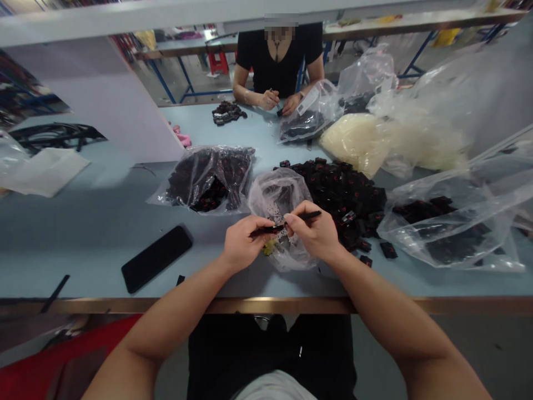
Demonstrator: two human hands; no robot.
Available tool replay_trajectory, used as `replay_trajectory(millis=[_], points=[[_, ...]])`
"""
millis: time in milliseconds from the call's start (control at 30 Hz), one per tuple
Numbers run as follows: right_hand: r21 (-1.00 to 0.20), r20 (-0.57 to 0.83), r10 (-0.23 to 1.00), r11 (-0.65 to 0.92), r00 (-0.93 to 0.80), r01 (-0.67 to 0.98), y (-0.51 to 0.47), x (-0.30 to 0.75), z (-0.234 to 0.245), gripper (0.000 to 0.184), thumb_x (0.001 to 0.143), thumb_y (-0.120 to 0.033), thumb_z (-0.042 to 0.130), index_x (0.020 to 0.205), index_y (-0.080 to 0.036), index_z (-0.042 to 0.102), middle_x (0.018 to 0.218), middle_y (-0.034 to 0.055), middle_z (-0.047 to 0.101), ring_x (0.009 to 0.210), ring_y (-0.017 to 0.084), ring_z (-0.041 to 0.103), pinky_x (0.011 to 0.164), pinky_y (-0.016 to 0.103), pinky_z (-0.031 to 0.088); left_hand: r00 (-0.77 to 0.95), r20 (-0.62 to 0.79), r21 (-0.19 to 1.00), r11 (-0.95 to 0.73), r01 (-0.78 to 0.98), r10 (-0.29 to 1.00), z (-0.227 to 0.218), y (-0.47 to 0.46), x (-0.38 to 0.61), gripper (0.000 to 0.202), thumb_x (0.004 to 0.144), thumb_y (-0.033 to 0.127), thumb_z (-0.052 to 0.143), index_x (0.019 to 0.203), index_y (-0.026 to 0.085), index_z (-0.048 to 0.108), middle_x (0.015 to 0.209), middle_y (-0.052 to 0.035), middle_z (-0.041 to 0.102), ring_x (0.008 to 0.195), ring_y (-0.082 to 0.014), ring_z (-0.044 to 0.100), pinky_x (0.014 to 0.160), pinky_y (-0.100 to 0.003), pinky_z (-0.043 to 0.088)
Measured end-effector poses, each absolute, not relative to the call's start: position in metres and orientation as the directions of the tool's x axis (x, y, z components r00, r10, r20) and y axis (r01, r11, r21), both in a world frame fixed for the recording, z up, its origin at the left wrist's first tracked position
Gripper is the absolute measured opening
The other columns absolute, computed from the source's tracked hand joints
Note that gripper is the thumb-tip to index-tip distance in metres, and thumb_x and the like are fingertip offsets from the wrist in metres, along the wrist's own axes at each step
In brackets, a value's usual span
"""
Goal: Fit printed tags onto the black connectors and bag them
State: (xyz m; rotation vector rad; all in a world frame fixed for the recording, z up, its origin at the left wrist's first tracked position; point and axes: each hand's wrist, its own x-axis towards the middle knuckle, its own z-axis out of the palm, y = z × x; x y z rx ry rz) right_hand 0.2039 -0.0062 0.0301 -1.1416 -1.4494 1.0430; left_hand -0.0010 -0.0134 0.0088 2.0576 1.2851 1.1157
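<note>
Over an open clear plastic bag [280, 186] my two hands are close together. My left hand [244, 241] pinches a small black plastic part [266, 229], its fingers covering much of it. In my right hand [314, 230] is a slim black pen-like tool [311, 215], whose tip meets or nearly meets the part; its exact kind is unclear. Tiny pale pieces [273, 211] lie inside the bag, with something yellow [268, 248] below my left fingers. Right of the bag spreads a heap of black plastic parts [341, 191], some marked red.
A filled bag of black parts [208, 178] lies left, near a phone [157, 258]. Another bag of parts [453, 228] is at right, cream-filled bags [353, 141] behind. Across the table a co-worker [280, 66] handles a small part. A white divider [112, 100] stands left; a shelf edge crosses above.
</note>
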Motion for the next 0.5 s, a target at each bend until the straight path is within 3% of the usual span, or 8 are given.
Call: replay_trajectory(millis=[500], points=[[-0.955,0.198,0.976,0.213,-0.095,0.205,-0.0083,0.2048,0.0324,0.028,0.088,-0.046,0.070,0.072,-0.025,0.059,0.057,-0.0018,0.066,0.051,0.014,0.057,0.051,0.027,0.044,0.238,0.402,0.707,-0.465,0.533,0.884,0.0090,-0.0153,-0.0014,0.012,0.087,0.022,0.081,0.098,0.026,0.079,0.090,0.0007,0.083,0.082,-0.0189,0.078,0.078,-0.029,0.061]])
